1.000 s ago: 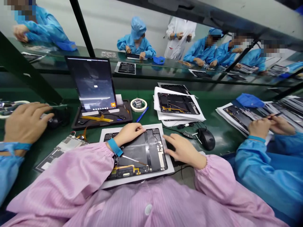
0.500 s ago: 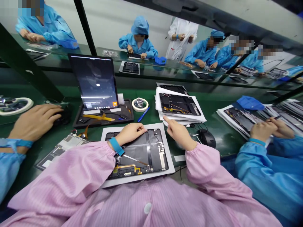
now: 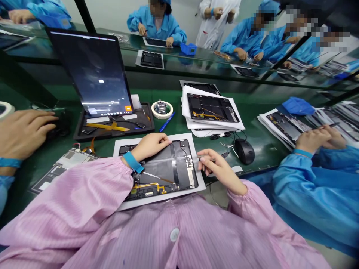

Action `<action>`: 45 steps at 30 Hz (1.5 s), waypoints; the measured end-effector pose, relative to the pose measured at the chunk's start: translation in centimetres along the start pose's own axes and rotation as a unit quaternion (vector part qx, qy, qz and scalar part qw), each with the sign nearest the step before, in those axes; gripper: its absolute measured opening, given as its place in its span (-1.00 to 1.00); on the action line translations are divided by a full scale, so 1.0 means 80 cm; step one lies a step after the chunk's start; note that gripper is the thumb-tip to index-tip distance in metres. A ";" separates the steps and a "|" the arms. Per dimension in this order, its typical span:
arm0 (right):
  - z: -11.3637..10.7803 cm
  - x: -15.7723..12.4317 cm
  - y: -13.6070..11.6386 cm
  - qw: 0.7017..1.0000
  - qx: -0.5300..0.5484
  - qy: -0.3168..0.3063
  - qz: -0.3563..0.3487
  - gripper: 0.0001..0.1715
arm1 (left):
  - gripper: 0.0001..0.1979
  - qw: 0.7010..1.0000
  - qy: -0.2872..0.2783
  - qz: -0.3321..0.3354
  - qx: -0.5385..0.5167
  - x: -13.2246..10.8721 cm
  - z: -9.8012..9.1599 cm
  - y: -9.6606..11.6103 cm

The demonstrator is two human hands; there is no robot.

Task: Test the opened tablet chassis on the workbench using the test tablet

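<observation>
An opened tablet (image 3: 162, 164), its inner parts showing, lies on a white sheet (image 3: 127, 204) right in front of me. My left hand (image 3: 150, 147) rests over its upper part with curled fingers, thumb and forefinger close together; whatever may be between them is hidden. Beside the tablet's right edge, my right hand (image 3: 217, 166) is closed with fingers bent around a thin dark cable (image 3: 224, 154). The cable's tip points towards the tablet and is too small to make out. A black mouse (image 3: 244, 151) sits just right of that hand.
A lit tablet (image 3: 92, 74) leans in a black tray (image 3: 112, 130). Behind my work are a tape roll (image 3: 162, 109), a blue pen (image 3: 167, 121) and stacked opened tablets (image 3: 213, 108). Co-workers' hands (image 3: 26, 130) flank me on both sides. A battery-like board (image 3: 60, 168) lies left.
My right hand has come down from beside the stacked tablets to the tablet's right edge, its pointing finger now bent around a cable. The left hand stays on the tablet. The camera view has shifted.
</observation>
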State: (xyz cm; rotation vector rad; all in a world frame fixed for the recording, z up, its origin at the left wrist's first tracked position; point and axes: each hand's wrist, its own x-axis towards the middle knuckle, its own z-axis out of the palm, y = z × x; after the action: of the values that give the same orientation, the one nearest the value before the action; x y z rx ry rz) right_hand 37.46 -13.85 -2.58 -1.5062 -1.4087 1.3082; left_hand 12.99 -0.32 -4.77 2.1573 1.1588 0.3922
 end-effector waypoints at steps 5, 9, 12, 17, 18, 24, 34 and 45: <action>0.003 0.013 0.000 0.997 0.041 -0.051 0.028 -0.69 | -0.64 1.000 -0.003 0.001 0.005 0.000 -0.001 -0.001; 0.006 0.015 -0.002 0.998 0.043 -0.039 0.027 -0.71 | -0.63 1.000 -0.002 0.005 -0.002 0.001 0.000 -0.003; 0.005 0.016 -0.001 0.997 0.045 -0.049 0.033 -0.72 | -0.63 1.000 0.000 0.007 -0.005 0.001 0.001 -0.004; 0.013 0.016 0.000 0.996 -0.071 -0.049 0.007 -0.76 | -0.64 1.000 0.000 0.004 -0.002 0.002 0.001 -0.004; 0.019 0.013 -0.001 0.988 -0.153 -0.018 -0.012 -0.78 | -0.64 1.000 0.001 0.005 -0.002 0.002 0.000 -0.004; 0.050 -0.006 -0.003 0.807 -0.558 0.110 -0.158 -0.65 | -0.63 1.000 0.008 0.006 -0.005 0.001 0.001 -0.003; 0.056 -0.015 0.004 0.834 -0.508 0.119 -0.181 -0.43 | -0.64 1.000 0.011 0.018 0.015 -0.001 0.001 0.001; -0.160 -0.014 0.098 0.731 -0.434 0.502 -0.159 -0.45 | -0.67 0.999 0.024 0.029 0.007 -0.001 0.005 0.002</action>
State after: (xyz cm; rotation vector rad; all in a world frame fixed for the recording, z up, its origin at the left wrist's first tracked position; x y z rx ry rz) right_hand 51.99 -14.44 -6.46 -1.9120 -1.3834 -0.5504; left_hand 13.25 -0.58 -4.97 2.2076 1.1303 0.4649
